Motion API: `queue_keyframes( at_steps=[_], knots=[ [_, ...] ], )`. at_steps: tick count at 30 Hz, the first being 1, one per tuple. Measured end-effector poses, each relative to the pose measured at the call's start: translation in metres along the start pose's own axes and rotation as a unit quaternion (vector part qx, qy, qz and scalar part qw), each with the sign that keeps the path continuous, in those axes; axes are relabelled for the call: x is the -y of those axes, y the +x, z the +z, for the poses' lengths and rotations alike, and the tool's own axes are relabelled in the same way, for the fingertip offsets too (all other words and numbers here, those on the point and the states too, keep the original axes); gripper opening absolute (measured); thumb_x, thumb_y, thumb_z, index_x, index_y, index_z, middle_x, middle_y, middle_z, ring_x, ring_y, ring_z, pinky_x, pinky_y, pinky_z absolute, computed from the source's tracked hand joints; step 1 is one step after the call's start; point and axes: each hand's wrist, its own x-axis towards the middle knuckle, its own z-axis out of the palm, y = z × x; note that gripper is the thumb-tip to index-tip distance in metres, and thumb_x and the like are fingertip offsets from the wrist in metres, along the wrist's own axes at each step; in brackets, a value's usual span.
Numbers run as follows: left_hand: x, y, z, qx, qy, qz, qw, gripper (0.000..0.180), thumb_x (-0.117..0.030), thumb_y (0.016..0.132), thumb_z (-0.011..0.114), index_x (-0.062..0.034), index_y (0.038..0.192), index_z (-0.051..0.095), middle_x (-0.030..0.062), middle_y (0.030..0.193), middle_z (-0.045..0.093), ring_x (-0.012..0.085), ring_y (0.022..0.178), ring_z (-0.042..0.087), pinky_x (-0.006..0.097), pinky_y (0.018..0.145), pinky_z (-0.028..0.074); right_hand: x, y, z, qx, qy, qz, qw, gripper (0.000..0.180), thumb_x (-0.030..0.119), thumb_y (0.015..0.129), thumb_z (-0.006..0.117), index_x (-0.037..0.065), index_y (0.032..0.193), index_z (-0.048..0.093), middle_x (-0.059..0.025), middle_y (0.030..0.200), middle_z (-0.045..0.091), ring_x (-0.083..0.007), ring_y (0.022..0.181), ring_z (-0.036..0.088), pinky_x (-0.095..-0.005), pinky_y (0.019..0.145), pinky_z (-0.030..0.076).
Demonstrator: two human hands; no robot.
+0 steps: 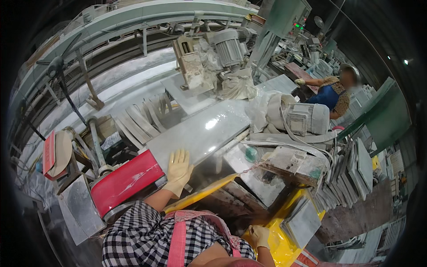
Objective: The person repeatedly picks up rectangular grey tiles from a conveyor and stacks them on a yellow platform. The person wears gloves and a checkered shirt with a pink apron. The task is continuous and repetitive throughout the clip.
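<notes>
Clock directions are read from the middle of the view. A cluttered, dust-whitened work floor is shown, crossed by a long grey-green rail at 11 o'clock, and a co-worker in a blue apron is seen between 2 and 3 o'clock. At the centre is laid a grey slab, flat, smooth and oblong, its glossy face marked by white light reflections and its length slanted from 8 toward 2 o'clock. On its near edge, between 7 and 8 o'clock, the gloved left hand is spread open, palm down. The gloved right hand is held at 5 o'clock beside a yellow surface; whether anything is gripped by it cannot be told. One red panel is set at 8 o'clock, beside the slab. Two motors are counted: an upper motor at 12 and a larger motor at 3 o'clock. Several upright slabs are leaned together near 4 o'clock, too overlapped to be counted.
</notes>
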Motion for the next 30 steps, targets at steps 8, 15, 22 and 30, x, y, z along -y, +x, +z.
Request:
queue_keyframes(
  at_steps=[8, 15, 22, 30],
  knots=[
    [0.000, 0.005, 0.002, 0.025, 0.011, -0.018, 0.999, 0.065, -0.035, 0.096, 0.056, -0.0069, 0.153, 0.042, 0.0168, 0.159, 0.040, 0.0326, 0.150, 0.030, 0.050, 0.126, 0.013, -0.009, 0.000, 0.022, -0.057, 0.018, -0.017, 0.998, 0.030, 0.034, 0.093, 0.054, 0.009, 0.086, 0.068, -0.0186, 0.072, 0.069, -0.0405, 0.067, 0.068, -0.0532, 0.064, 0.052],
    [-0.001, 0.010, 0.016, -0.020, -0.030, -0.012, 0.999, 0.060, -0.028, 0.093, 0.060, -0.0026, 0.146, 0.049, 0.0205, 0.157, 0.041, 0.0369, 0.149, 0.032, 0.051, 0.125, 0.016, -0.006, 0.004, 0.017, 0.001, 0.003, -0.007, 1.000, 0.033, 0.037, 0.094, 0.054, 0.011, 0.084, 0.071, -0.0160, 0.075, 0.071, -0.0392, 0.071, 0.069, -0.0515, 0.065, 0.053],
    [-0.007, 0.021, 0.012, -0.001, -0.014, 0.007, 1.000, 0.064, -0.031, 0.092, 0.062, -0.0097, 0.151, 0.047, 0.0235, 0.157, 0.040, 0.0405, 0.148, 0.031, 0.054, 0.125, 0.014, -0.004, 0.008, 0.020, 0.025, -0.008, 0.020, 0.999, 0.035, 0.039, 0.088, 0.056, 0.013, 0.076, 0.076, -0.0158, 0.082, 0.073, -0.0383, 0.076, 0.071, -0.0495, 0.068, 0.055],
    [-0.031, 0.063, 0.007, 0.024, -0.040, 0.034, 0.998, 0.066, -0.042, 0.098, 0.054, -0.0148, 0.156, 0.040, 0.0245, 0.162, 0.030, 0.0417, 0.152, 0.023, 0.059, 0.123, 0.011, -0.003, 0.010, 0.015, 0.022, 0.017, 0.014, 1.000, 0.033, 0.036, 0.086, 0.057, 0.011, 0.073, 0.074, -0.0182, 0.079, 0.071, -0.0392, 0.072, 0.071, -0.0499, 0.066, 0.055]
  ],
)
